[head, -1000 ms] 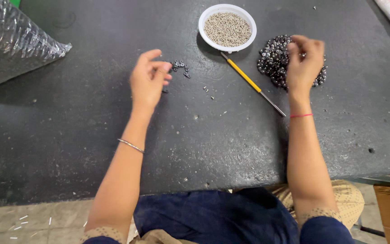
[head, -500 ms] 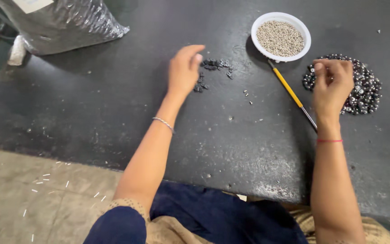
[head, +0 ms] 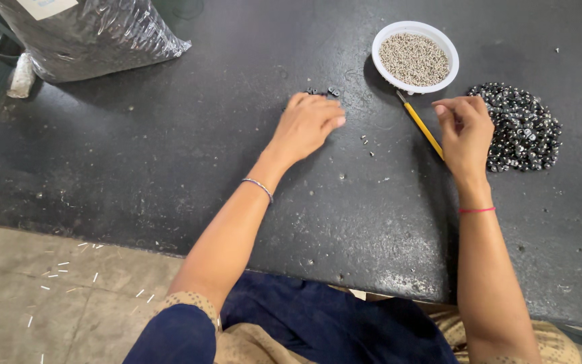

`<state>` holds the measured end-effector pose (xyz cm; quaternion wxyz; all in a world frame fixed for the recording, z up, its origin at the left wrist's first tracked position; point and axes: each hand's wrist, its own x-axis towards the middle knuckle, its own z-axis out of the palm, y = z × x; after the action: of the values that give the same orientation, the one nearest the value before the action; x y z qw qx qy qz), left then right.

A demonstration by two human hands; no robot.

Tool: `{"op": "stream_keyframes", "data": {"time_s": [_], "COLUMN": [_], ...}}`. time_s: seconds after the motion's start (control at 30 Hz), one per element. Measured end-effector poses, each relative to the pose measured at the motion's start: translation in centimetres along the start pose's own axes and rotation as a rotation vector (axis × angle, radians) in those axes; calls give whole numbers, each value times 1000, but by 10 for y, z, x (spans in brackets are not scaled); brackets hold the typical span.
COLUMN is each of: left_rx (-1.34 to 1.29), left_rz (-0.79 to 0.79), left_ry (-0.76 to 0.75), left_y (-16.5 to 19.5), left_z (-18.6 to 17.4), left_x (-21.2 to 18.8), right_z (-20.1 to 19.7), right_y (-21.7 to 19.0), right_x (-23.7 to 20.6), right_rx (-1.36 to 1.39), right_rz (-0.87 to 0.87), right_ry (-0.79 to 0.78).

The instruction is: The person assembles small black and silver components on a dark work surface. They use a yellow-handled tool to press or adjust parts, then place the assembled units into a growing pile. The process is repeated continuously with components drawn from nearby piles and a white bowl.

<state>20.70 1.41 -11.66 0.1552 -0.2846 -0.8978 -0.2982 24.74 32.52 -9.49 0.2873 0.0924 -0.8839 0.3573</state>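
Resting palm-down on the black table (head: 170, 155), the left hand (head: 308, 125) curls loosely, its fingertips touching a few dark parts (head: 325, 91) at its 12 o'clock. The right hand (head: 466, 131) is half closed; whether it pinches anything, I cannot tell. A dark pile (head: 523, 128) lies at its 3 o'clock, a yellow tool (head: 422, 128) at 9, a white bowl (head: 415, 57) at 11.

**Two hands at a dark worktable**

The left hand (head: 310, 125) lies palm down on the black table (head: 170, 155), fingertips touching a few small dark parts (head: 325, 90). The right hand (head: 466, 135) is curled beside a heap of dark beads (head: 523, 127), over a yellow-handled tool (head: 420, 125). A white bowl (head: 415, 57) of tiny pale pieces stands near; a plastic bag (head: 95, 34) lies far left.
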Motion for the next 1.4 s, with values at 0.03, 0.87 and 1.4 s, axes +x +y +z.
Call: {"op": "stream_keyframes", "data": {"time_s": [0.03, 0.87, 1.4], "left_rx": [-30, -169, -573], "left_rz": [-23, -196, -308], "left_ry": [43, 172, 114], "left_y": [-2, 16, 22], "left_z": [-4, 6, 29], "left_x": [1, 3, 9], "right_z": [1, 27, 62], "right_y": [0, -24, -38], "right_x": [0, -12, -8], "right_rx": [0, 83, -69], "right_rz": [4, -147, -319], "right_ry": [-7, -334, -304]}}
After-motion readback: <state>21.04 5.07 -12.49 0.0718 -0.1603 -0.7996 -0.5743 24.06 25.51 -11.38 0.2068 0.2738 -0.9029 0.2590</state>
